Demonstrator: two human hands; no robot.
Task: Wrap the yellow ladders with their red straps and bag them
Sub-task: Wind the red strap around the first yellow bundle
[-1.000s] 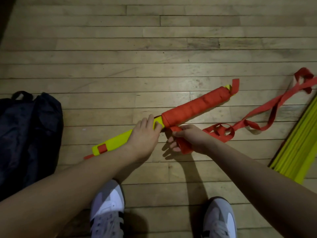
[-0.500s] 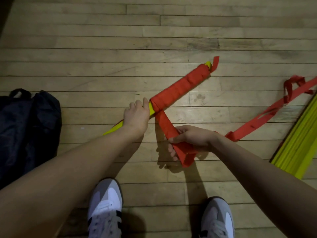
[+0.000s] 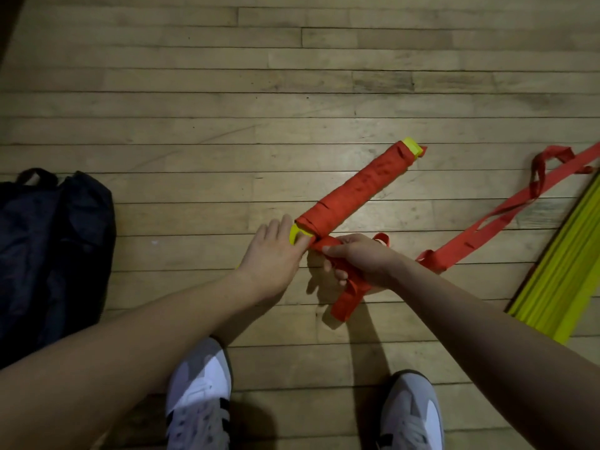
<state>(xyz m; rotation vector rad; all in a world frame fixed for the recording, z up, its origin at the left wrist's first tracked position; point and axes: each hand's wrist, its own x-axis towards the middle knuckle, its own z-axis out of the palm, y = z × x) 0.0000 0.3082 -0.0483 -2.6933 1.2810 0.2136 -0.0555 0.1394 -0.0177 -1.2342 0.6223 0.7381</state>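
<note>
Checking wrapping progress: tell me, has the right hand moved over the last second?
Yes. The right hand, gripping the red strap, dipped toward the shoes, then rose back beside the bundle.

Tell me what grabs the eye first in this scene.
A yellow ladder bundle, mostly wound in red strap, lies at the centre of the wooden floor. The left hand grips its bare end while the right hand holds the strap. A dark bag sits far left.

The ladder bundle (image 3: 412,147) shows yellow at both ends, wound in a red strap (image 3: 354,193). Further yellow ladders (image 3: 561,264) lie at right. The bag (image 3: 48,248) looks black or perhaps dark navy. Shoes (image 3: 199,394) are white and grey with black stripes; the floor (image 3: 227,125) is pale brown planks.
</note>
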